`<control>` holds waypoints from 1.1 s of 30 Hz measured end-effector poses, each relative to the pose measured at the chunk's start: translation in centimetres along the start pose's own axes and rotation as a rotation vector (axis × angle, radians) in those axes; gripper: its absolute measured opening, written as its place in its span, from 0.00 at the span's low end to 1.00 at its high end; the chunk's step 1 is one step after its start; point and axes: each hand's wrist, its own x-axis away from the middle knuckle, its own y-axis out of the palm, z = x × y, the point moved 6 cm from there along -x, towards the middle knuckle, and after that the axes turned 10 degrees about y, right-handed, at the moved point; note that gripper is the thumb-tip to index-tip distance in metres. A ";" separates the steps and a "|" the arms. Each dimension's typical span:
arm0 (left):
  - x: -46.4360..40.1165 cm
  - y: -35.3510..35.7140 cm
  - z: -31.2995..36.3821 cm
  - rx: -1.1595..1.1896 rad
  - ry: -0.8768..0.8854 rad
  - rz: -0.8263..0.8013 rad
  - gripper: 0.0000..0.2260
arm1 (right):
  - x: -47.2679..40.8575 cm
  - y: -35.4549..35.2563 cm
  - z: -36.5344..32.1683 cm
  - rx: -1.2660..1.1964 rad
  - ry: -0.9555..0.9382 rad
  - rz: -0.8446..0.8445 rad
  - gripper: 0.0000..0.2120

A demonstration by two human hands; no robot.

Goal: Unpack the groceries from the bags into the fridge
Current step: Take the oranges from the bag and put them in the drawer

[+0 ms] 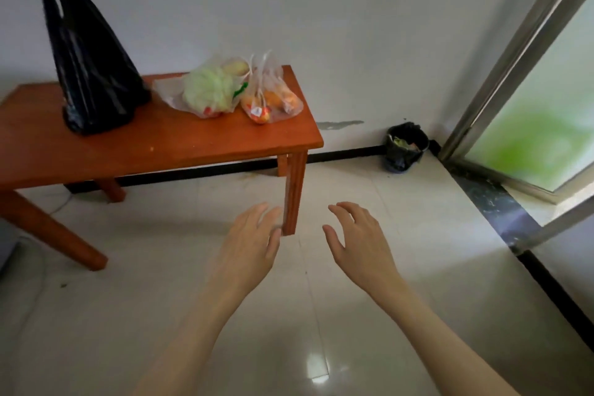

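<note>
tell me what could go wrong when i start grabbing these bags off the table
1. The clear bag of orange fruit lies open near the table corner; a careless pull might roll fruit onto the floor.
2. The black bag stands tall and narrow, so it may topple if bumped.
3. Both the left hand and right hand are empty and away from the table.

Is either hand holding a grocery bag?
No: the left hand and right hand hover empty, fingers relaxed, over the floor.
</note>
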 end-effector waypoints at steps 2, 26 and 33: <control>-1.6 0.3 -2.3 -0.004 -0.036 -0.009 0.20 | -2.4 1.2 -1.1 -0.011 -0.015 -0.018 0.17; -34.1 -1.4 -20.7 -0.095 -0.010 0.105 0.17 | -39.9 12.6 -4.5 0.026 -0.033 -0.267 0.20; -44.8 -2.4 -27.2 -0.090 0.145 0.139 0.14 | -50.3 16.9 -7.0 -0.062 0.024 -0.216 0.18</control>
